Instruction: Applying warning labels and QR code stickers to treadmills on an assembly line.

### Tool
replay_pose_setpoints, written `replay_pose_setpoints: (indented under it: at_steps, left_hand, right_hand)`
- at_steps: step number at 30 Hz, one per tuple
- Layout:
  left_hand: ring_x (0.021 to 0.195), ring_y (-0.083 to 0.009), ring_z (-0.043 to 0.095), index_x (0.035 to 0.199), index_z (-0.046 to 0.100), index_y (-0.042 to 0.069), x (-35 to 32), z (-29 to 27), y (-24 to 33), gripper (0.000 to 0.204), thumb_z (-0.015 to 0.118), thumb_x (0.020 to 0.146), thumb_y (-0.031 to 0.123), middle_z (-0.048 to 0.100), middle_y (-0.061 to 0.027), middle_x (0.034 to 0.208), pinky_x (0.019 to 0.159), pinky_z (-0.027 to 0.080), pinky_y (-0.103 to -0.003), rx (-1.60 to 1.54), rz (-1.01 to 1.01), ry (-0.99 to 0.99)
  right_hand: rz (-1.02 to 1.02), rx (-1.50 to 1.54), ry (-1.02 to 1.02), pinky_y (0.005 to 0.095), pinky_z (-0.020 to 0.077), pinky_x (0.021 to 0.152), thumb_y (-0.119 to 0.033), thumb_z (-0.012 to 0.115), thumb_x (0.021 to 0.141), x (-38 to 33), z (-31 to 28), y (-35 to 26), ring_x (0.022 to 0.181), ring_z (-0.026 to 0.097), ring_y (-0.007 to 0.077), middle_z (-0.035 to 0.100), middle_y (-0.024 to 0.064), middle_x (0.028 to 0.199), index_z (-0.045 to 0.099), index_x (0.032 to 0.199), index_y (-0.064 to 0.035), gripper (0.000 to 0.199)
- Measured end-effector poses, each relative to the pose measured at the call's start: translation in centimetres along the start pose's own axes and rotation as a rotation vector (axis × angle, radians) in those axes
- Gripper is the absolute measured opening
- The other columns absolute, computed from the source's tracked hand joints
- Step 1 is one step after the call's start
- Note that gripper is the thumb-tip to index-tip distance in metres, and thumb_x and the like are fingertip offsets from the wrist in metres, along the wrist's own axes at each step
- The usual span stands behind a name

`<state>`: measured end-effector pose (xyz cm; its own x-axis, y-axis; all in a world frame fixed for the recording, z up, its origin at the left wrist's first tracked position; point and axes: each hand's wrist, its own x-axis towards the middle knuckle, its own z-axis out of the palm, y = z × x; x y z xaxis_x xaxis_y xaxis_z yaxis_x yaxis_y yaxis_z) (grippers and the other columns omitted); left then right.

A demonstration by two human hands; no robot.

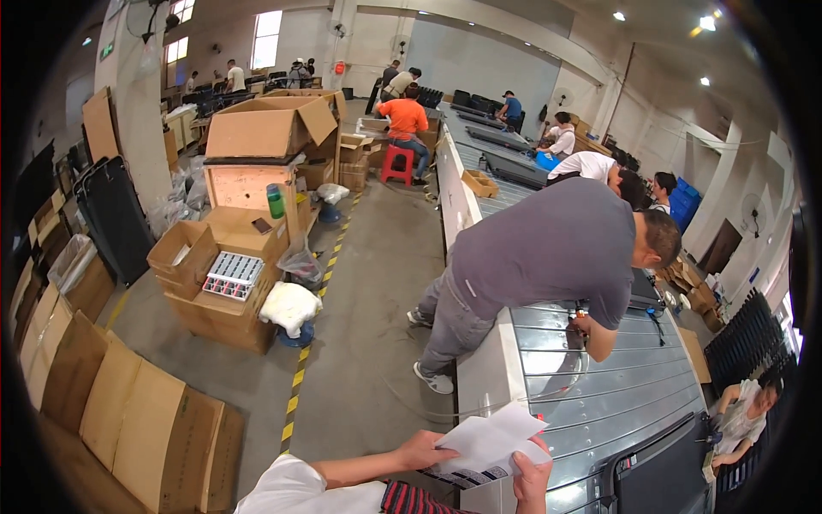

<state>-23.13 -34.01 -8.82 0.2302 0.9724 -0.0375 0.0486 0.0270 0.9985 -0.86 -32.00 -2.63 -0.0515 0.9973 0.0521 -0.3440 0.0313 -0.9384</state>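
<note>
White paper sheets (490,435), with dark printed blocks along their lower edge, are held up in front of me, fanned slightly apart. My left hand (421,451) pinches them at the left edge, its forearm reaching in from the lower left. On the opposite side my right hand (532,474) grips the sheets with its thumb over the front. Just beyond the papers is the grey slatted roller conveyor (572,421). Close to my right side, a large black panel (661,469) lies on that conveyor.
A co-worker in a grey shirt (548,244) leans over the conveyor ahead, holding a tool. Another person (741,420) works across it. Left are flattened cartons (128,411), a box with a parts tray (233,276), and a yellow-black floor line (299,377).
</note>
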Motion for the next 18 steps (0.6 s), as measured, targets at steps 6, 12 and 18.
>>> replay_pose_setpoints:
  at_steps: [6,12,18]
  left_hand:
    - [0.071,-0.0112,0.057,0.103,0.061,0.007,-4.1,-3.8,-1.4,0.038,0.062,0.078,0.036,0.065,-0.0087,0.081,0.067,0.045,-0.027,0.107,-0.080,0.060]
    - [0.057,-0.0182,0.055,0.099,0.062,0.011,-4.8,-4.6,-1.4,0.036,0.059,0.078,0.040,0.060,-0.0106,0.065,0.057,0.044,-0.031,0.236,-0.021,-0.012]
    - [0.057,-0.0275,0.055,0.093,0.062,0.012,-2.5,-2.7,-1.2,0.030,0.056,0.080,0.038,0.058,-0.0121,0.064,0.056,0.043,-0.035,0.414,0.053,-0.138]
  right_hand:
    - [0.056,-0.001,-0.057,0.0298,0.0450,0.078,0.001,0.067,0.067,-2.0,4.6,2.0,0.087,0.056,0.0190,0.057,0.0110,0.095,0.048,0.109,0.0043,0.046]
    - [0.014,-0.019,0.044,0.0268,0.0458,0.073,0.003,0.067,0.067,-4.3,3.9,2.3,0.083,0.057,0.0174,0.059,0.0125,0.095,0.048,0.110,0.0026,0.048]
    - [-0.071,-0.141,0.140,0.0210,0.0440,0.062,0.008,0.063,0.069,-4.6,0.0,0.5,0.069,0.057,0.0096,0.064,0.0097,0.078,0.047,0.111,0.0005,0.046]
